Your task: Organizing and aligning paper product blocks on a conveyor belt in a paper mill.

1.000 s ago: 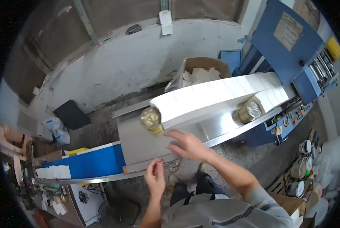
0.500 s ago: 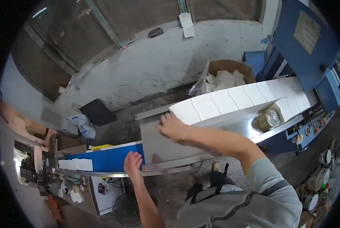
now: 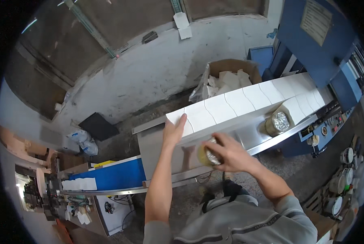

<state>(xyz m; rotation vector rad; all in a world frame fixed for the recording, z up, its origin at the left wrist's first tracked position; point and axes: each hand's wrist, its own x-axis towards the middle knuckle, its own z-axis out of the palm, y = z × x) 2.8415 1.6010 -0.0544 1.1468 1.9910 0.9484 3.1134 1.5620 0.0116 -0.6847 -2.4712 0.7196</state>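
My left hand (image 3: 174, 131) lies open, fingers flat against the near end of the row of white paper stacks (image 3: 247, 101) on the steel tabletop (image 3: 161, 150). My right hand (image 3: 224, 153) is closed around a silvery tape roll (image 3: 209, 155), just right of my left hand and below the stacks. A second tape roll (image 3: 277, 122) lies farther right, against the same row.

Shiny roll (image 3: 209, 155) mostly hidden under the right hand (image 3: 226, 152), end of the white stack (image 3: 247, 103) covered by the left hand (image 3: 173, 132), far-left bench clutter (image 3: 68, 199) too small to tell, right-side gauges (image 3: 344, 179) blurred at the rim
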